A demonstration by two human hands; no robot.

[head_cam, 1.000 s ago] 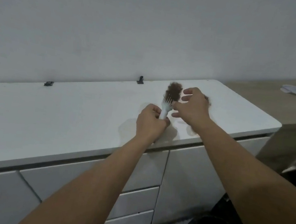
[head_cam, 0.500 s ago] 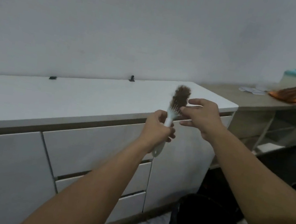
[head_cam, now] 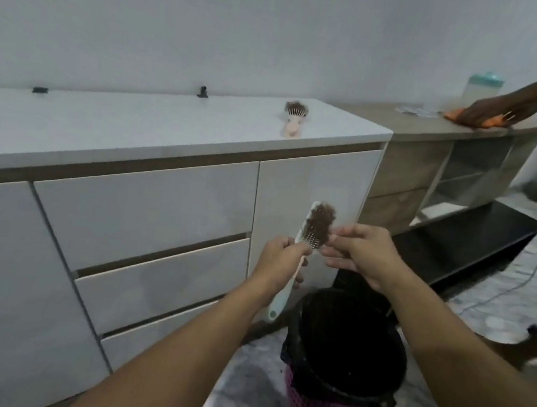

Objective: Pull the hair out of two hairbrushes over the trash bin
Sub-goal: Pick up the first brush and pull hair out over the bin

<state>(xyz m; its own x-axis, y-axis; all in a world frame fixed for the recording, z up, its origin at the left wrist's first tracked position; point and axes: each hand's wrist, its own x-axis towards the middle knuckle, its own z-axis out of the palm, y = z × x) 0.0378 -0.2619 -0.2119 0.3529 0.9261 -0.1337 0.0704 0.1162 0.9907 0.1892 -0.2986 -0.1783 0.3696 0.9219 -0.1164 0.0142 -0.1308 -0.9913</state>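
Left hand [head_cam: 282,256]: curled round the handle of the white brush [head_cam: 303,242], held upright above and a little left of the bin [head_cam: 346,357].
Right hand [head_cam: 361,253]: fingertips pinch the edge of the hair [head_cam: 321,222] on the bristles.
Hair: a light, soft, matted clump; likely lifts off as 1 pad if pinched at its base.
Brush: stiff and light; the handle is the safe hold.
Brush 2 [head_cam: 294,118]: on the table [head_cam: 154,123], hair in it.
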